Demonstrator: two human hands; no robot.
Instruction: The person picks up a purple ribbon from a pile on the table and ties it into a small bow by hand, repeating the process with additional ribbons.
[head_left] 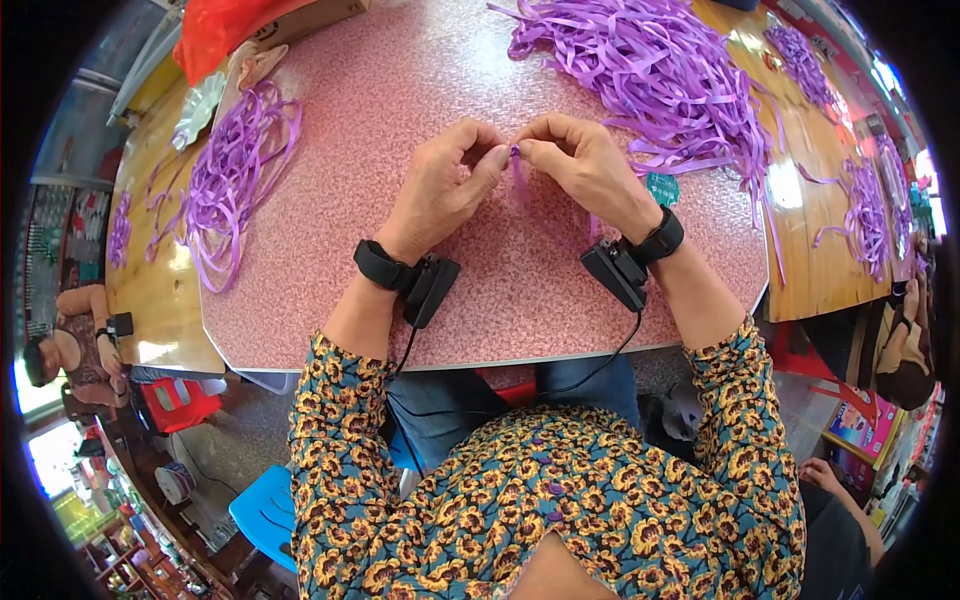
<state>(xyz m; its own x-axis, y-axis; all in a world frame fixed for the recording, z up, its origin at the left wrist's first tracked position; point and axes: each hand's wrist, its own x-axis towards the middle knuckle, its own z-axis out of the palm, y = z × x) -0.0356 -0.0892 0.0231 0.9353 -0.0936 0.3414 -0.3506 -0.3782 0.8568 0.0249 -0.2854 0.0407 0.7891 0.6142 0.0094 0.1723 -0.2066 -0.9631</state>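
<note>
We see the thumb and forefinger tips of both hands meeting over the middle of the pink speckled table, pinched shut on a narrow purple ribbon strip whose free end trails down toward the person across the tabletop. The left hand is curled, knuckles up, its other fingers folded in; the right hand mirrors it, fingers bent over the pinch. Both wrists angle inward, so the forearms form a V from the lower edge. Each wrist bears a black strap with a small black box and a cable hanging off the table edge. A loose ribbon pile lies beyond the right hand, a smaller ribbon bundle well left of the left hand.
</note>
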